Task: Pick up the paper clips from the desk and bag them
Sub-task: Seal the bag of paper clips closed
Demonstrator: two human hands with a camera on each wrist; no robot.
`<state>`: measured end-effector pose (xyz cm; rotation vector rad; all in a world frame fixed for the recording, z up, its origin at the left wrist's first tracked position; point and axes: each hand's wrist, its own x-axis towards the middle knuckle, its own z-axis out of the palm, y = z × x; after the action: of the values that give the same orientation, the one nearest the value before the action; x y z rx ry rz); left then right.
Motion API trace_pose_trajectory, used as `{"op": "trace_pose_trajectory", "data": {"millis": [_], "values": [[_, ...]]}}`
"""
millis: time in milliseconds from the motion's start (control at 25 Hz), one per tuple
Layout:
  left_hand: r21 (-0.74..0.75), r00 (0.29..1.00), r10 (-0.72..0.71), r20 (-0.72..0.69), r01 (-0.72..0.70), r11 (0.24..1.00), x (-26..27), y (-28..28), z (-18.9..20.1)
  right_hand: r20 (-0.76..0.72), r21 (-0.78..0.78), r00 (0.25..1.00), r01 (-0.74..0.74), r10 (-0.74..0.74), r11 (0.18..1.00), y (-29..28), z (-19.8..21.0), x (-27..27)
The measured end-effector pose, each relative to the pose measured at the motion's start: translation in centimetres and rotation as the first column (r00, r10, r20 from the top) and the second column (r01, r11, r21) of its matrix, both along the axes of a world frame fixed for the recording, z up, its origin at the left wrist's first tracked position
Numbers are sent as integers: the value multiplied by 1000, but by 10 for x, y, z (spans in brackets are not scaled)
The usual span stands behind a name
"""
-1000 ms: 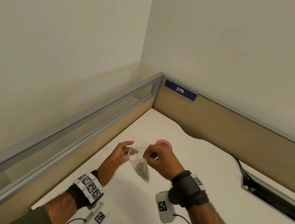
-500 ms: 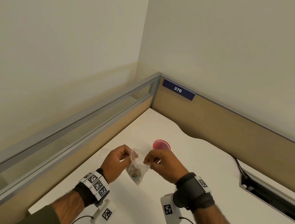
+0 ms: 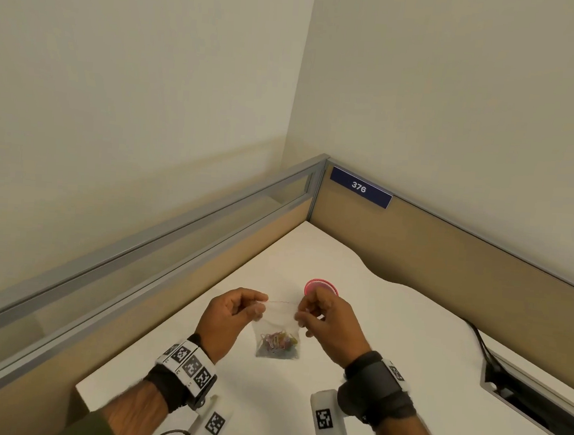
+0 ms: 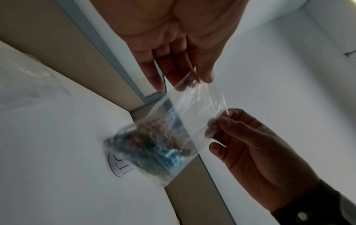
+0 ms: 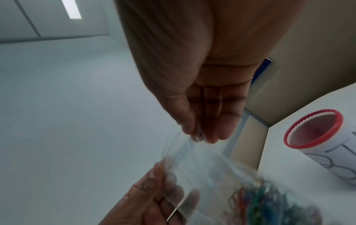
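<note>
A small clear plastic bag [image 3: 278,326] hangs above the white desk [image 3: 406,347], held by its top edge between both hands. Coloured paper clips [image 3: 279,342] lie bunched in its lower part. My left hand [image 3: 260,306] pinches the top left corner and my right hand [image 3: 300,312] pinches the top right corner, with the rim stretched straight between them. The left wrist view shows the bag [image 4: 192,112] with the clips [image 4: 152,144], my left hand [image 4: 190,80] pinching above and my right hand [image 4: 217,126] below. The right wrist view shows the right hand [image 5: 198,135] on the bag [image 5: 208,172].
A red mesh cup [image 3: 321,286] wrapped in paper stands on the desk just beyond my right hand. Partition walls close the desk at left and back, with a blue sign "376" [image 3: 360,187]. A cable slot [image 3: 535,401] with a black cord lies at right.
The bag hung slack from my right hand with the left hand open beside it. Both hands now pinch its top corners, the rim is pulled flat, and the hands have come nearer to me.
</note>
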<state>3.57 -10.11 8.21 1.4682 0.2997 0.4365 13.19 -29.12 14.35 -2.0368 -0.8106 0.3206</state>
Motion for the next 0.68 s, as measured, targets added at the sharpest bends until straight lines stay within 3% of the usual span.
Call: {"op": "trace_pose_trajectory", "data": {"millis": [200, 400, 680], "values": [[48, 999, 39, -1, -39, 998, 0, 0, 4, -147, 171, 985, 113, -88, 979, -2, -6, -3], [83, 999, 42, 21, -44, 996, -2, 0, 13, -320, 187, 936, 214, -146, 959, 2, -10, -2], [115, 999, 24, 24, -27, 993, 0, 5, 9, -357, 106, 921, 206, -156, 973, 7, -18, -5]]}}
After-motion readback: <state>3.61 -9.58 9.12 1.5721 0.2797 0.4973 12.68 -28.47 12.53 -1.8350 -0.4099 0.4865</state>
